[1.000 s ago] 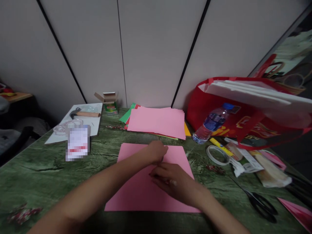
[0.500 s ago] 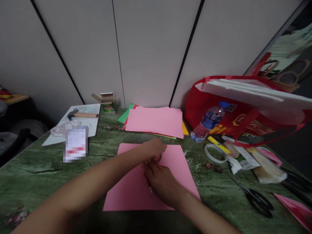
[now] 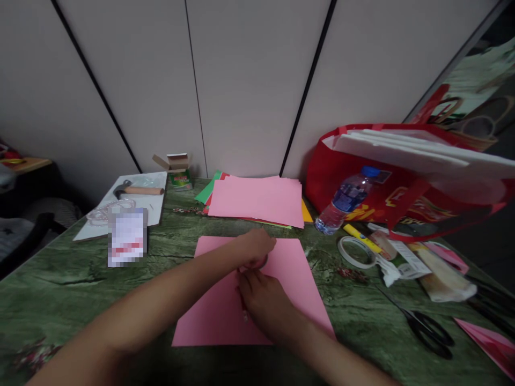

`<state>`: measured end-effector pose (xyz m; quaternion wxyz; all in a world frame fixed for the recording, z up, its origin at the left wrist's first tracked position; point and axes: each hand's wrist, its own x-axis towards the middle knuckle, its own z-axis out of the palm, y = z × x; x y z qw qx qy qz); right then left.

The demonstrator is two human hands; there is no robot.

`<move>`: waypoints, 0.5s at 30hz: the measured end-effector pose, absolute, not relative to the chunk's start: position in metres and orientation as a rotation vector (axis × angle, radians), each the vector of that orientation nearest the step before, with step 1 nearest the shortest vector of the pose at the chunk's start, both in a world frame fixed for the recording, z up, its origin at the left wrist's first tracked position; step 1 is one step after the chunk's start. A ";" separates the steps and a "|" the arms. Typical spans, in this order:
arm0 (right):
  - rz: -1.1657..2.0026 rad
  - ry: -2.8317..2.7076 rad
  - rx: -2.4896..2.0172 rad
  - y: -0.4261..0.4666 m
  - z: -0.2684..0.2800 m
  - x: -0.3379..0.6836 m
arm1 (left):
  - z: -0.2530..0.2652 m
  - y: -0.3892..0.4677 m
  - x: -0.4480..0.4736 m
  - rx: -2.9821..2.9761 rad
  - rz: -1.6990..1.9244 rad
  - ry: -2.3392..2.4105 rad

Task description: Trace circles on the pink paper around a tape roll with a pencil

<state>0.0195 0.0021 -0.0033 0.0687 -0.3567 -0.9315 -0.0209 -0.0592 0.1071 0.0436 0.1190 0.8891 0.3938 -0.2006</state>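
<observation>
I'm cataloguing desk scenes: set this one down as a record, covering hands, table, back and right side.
Left hand: over rectangular pink paper, partly covering a small round item
Right hand: holding a slim stick with a pale end
Table: green, wood-patterned
Back centre: stacked coloured paper sheets, pink on top
Back left: wooden-handled claw hammer on a flat white board
Right side: clear plastic bottle with blue cap before a red bag; black-handled scissors nearer
</observation>
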 end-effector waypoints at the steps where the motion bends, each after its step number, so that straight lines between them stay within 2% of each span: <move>1: -0.061 -2.822 -1.070 0.001 -0.001 0.019 | 0.043 0.108 -0.059 2.626 -0.609 1.141; 15: 0.330 -2.960 -1.101 0.011 0.049 0.054 | 0.045 0.104 -0.057 2.737 -0.651 1.153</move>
